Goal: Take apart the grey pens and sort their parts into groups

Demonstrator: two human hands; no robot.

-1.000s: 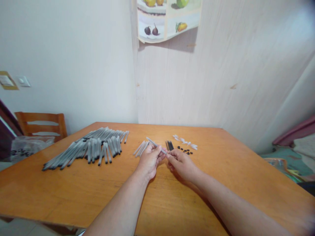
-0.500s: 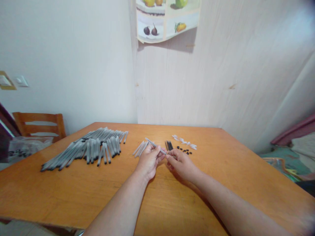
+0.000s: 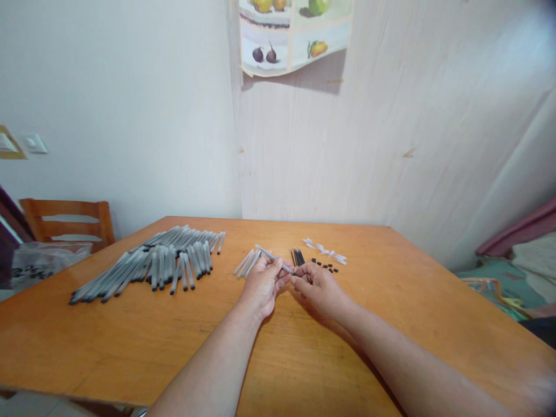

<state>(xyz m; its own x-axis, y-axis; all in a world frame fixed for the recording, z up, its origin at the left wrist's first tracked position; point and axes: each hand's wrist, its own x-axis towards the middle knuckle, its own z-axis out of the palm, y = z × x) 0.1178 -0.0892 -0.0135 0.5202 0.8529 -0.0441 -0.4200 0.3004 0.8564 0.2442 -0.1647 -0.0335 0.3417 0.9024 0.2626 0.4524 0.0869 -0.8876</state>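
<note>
My left hand point(image 3: 266, 284) is closed around a slim grey translucent pen point(image 3: 267, 253), held slanting with its far end up and to the left. At the pen's near end, the thumb and fingers of my right hand point(image 3: 319, 284) are pinched together. A small black end plug point(image 3: 295, 274) shows between those fingertips, partly hidden, against or very close to the pen. Behind my left hand lie several clear pen barrels point(image 3: 246, 263). Just beyond my right hand is a small bunch of dark refills point(image 3: 297, 256).
Loose black plugs point(image 3: 325, 266) and whitish clear caps point(image 3: 324, 249) lie right of the refills. A large heap of black-ended pens point(image 3: 160, 260) covers the table's point(image 3: 130, 341) left side. A wooden chair point(image 3: 69, 220) and a plastic bag point(image 3: 43, 260) stand beyond the left edge.
A dark bit now shows at my right fingertips by the pen's near end. Both hands stay almost in place; the view has shifted very slightly.
</note>
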